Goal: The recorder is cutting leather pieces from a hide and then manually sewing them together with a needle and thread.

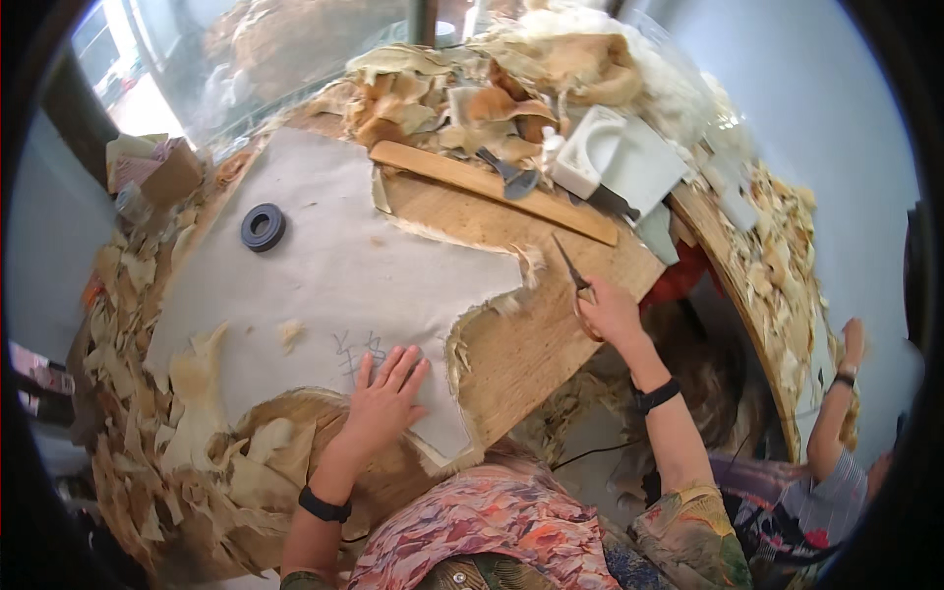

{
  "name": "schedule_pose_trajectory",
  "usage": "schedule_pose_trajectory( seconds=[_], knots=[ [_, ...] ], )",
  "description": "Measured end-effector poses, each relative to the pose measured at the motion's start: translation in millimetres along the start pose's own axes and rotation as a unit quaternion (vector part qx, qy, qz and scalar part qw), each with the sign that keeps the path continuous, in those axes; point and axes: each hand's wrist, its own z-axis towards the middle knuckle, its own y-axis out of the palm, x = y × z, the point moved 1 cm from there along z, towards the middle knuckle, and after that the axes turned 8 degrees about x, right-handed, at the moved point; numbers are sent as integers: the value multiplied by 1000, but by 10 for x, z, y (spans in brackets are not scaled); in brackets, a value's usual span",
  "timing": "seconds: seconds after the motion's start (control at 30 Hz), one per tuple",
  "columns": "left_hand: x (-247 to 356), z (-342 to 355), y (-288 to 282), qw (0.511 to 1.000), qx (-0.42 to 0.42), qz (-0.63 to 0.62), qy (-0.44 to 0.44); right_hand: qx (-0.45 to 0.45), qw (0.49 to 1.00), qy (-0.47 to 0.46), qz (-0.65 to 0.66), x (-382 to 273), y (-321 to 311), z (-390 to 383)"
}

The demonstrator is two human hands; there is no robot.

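A large pale hide [324, 265] with furry edges lies skin side up on the wooden board [536, 344], with dark handwritten marks on it. My left hand [385, 398] rests flat on the hide beside those marks, fingers spread. To the right of the hide, my right hand [612, 313] grips a pair of scissors [568, 262] by the handles. Their dark blades point away from me and lie apart from the hide's edge. On the hide's far left part sits a thick dark ring [263, 227], perhaps a roll of tape.
A long wooden strip [492, 190] crosses the board's far side, near a dark flat-bladed tool [507, 175] and a white plastic block [590, 152]. Hide scraps [138, 393] heap at left and behind. A cardboard box [169, 172] stands far left. Another person's arm [834, 413] shows at right.
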Motion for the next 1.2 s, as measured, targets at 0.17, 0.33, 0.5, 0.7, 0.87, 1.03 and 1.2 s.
schedule_pose_trajectory(
  seconds=[0.17,0.33,0.5,0.7,0.87,1.03,1.2],
  knots=[
    [154,-33,-114,996,-4,-45,-75,4,992,-97,-85,174,-15,536],
    [238,-197,-198,979,52,-62,-185,71,957,-279,18,-482,-159,534],
    [392,-477,-232,926,169,-83,-327,-131,933,-286,176,-1086,-166,1270],
    [208,-403,-383,884,260,25,-387,-133,962,-239,-16,-808,341,2793],
    [-274,-246,-425,857,295,125,-404,30,950,-301,-80,-710,1034,3155],
    [-647,-265,-270,840,274,208,-419,-17,950,-285,-129,-1048,930,3114],
    [-829,-326,-212,879,253,209,-347,22,944,-312,-103,-1395,750,3290]
  ],
)
